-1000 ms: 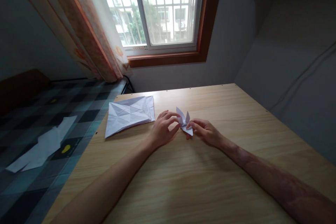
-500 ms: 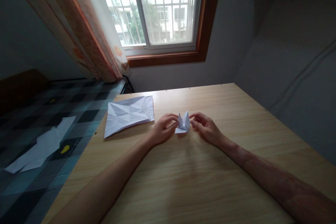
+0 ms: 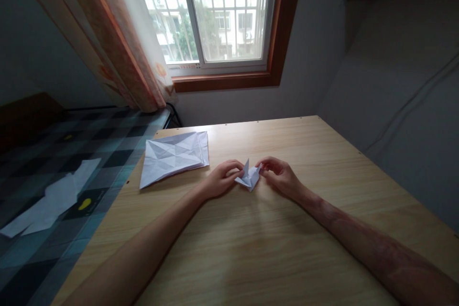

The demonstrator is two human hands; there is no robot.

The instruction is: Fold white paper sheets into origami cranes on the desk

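Observation:
A small white folded paper figure (image 3: 250,179), with pointed flaps standing up, is between my two hands near the middle of the wooden table (image 3: 287,248). My left hand (image 3: 225,178) pinches its left side, thumb and fingers closed at the paper's edge. On the other side, my right hand (image 3: 278,172) grips the tip of the right flap between thumb and forefinger. Creased white sheets (image 3: 175,155) lie in a loose stack to the left of my left hand. Where the fingertips meet the paper is partly hidden.
Left of the table is a bed with a checked cover (image 3: 122,158), and cut white paper (image 3: 53,198) lies on it. A curtain (image 3: 122,48) hangs beside the window (image 3: 229,14) behind the table. A cable (image 3: 412,100) runs along the right wall.
The paper figure has turned and tipped, so one corner now points toward me. My right hand has closed in from beside the paper and now holds its right flap.

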